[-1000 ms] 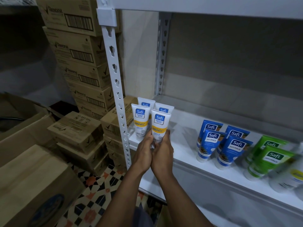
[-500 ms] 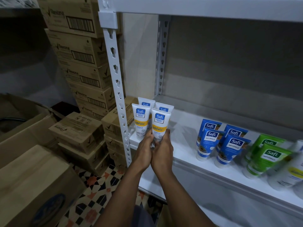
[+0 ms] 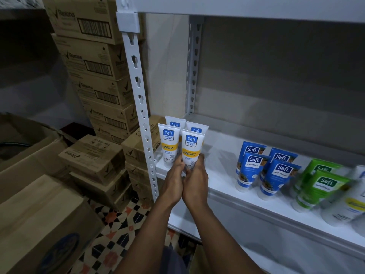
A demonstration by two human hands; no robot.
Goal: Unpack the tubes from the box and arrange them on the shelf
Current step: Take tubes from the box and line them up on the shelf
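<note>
Several white Safi tubes with yellow bands stand cap-down at the left end of the white shelf (image 3: 221,155). My left hand (image 3: 174,179) and my right hand (image 3: 195,181) are side by side, both gripping the lower part of the front right white tube (image 3: 191,148). Another white tube (image 3: 168,143) stands just left of it, and two more tubes (image 3: 195,129) are behind. Further right on the shelf stand several blue Safi tubes (image 3: 251,165) and green Safi tubes (image 3: 324,182).
The white slotted shelf upright (image 3: 138,86) runs just left of the tubes. Stacked Rexona cartons (image 3: 94,62) fill the left side, with larger brown cardboard boxes (image 3: 39,224) in front on the patterned tile floor. More white tubes (image 3: 351,206) sit blurred at the far right.
Both hands stay on the front right white tube; nothing on the shelf has visibly shifted, only the view has moved slightly.
</note>
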